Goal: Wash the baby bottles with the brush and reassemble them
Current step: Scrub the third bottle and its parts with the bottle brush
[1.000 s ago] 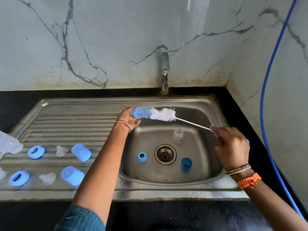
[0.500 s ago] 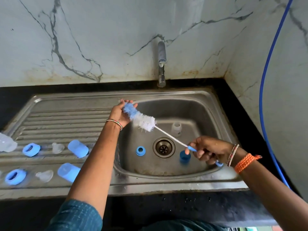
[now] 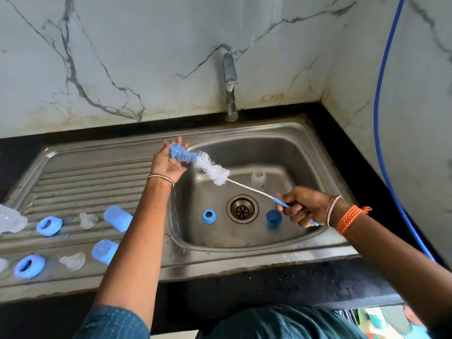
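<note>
right hand: gripping the blue handle of the bottle brush, fingers curled tight around it, over the right side of the basin.
left hand: fingers relaxed and spread, palm cupping the brush's blue bristle tip, not clamping.
brush: lying diagonal across the sink, tip up-left, handle down-right.
basin contents: blue ring and blue cap sitting either side of the drain; clear nipple standing at the back.
drainboard: two rings, two nipples, two blue caps lying in rows; clear bottle showing at the left edge.
</note>
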